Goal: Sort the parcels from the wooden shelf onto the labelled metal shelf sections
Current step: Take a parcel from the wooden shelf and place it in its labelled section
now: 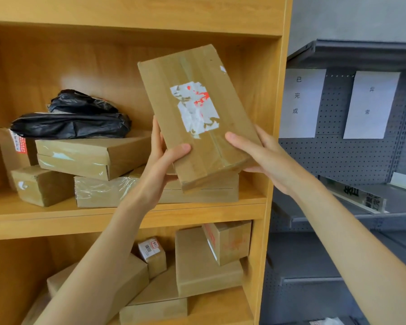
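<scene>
Both hands, left hand (161, 158) and right hand (260, 156), grip a taped cardboard parcel (197, 113) before the wooden shelf (127, 214).

One head-worn camera looks forward, slightly down, close on the wooden shelf (127, 214), with the metal shelf (352, 160) at the right edge.

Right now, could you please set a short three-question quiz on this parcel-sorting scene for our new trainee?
1. True or false: both hands hold the flat cardboard parcel.
2. What lies on top of the stacked boxes on the wooden shelf? A) black plastic bags B) a red folder C) a bottle
3. How many full white paper labels hang on the metal shelf backing?

Key: 1 true, left hand and right hand grip its lower end. 2 A, black plastic bags. 3 two.
</scene>
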Available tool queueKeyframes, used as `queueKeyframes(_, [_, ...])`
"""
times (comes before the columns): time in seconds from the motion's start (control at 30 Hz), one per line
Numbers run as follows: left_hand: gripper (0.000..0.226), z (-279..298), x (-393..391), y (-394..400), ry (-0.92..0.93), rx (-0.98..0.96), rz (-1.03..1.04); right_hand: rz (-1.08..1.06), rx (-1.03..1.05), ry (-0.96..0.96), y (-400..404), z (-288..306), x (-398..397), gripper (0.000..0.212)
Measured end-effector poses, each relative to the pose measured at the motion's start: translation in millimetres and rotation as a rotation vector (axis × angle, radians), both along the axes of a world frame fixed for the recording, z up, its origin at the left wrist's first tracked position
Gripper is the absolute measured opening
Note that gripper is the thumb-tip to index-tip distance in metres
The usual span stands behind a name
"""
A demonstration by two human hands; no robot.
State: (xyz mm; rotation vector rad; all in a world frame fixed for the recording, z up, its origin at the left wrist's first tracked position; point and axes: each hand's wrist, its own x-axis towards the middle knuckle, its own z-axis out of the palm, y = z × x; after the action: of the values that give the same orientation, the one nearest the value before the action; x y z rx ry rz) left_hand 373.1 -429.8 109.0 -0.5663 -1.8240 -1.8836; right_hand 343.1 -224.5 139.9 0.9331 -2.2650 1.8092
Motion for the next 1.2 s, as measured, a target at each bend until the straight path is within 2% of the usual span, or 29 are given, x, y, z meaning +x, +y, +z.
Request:
queueKeyframes(0.13, [0.100,-3,-2,-5,-0.003,-0.051,0.005,0.024,-0.024,0.009,2,-12,-6,0.077])
queueKeyframes(0.27, [0.091,1,0,-9,-0.022,-0.024,-0.045,0.004,-0.061,0.113,1,-16,-4,0.069])
queueKeyframes(0.43, [0.078,10,4,-5,-0.026,0.096,-0.008,-0.161,0.040,0.342,-8,-16,-2,0.085])
queueKeyframes(0.57, [0.098,14,2,11,-0.026,0.310,0.201,-0.203,0.144,0.434,-22,-22,10,0.085])
queueKeyframes(0.67, [0.094,11,1,8,-0.055,0.392,0.252,-0.144,0.128,0.403,-26,-24,15,0.073])
queueKeyframes(0.83, [0.088,-1,6,-9,-0.104,0.335,0.211,-0.048,0.023,0.327,-9,-17,10,0.041])
queueKeyframes(0.93, [0.079,-8,9,-12,-0.095,0.294,0.210,-0.116,0.044,0.334,-4,-20,7,0.062])
queueKeyframes(1.0, [0.077,-12,10,-16,-0.100,0.279,0.181,-0.172,0.073,0.268,-4,-19,9,0.094])
queueKeyframes(1.07, [0.091,-14,11,-20,-0.106,0.256,0.139,-0.196,0.079,0.146,-2,-17,11,0.121])
queueKeyframes(1.13, [0.111,-14,13,-23,-0.104,0.217,0.115,-0.147,0.056,0.032,-2,-16,13,0.132])
queueKeyframes(1.2, [0.116,-14,14,-22,-0.090,0.186,0.122,-0.111,0.026,-0.016,-3,-18,16,0.132])
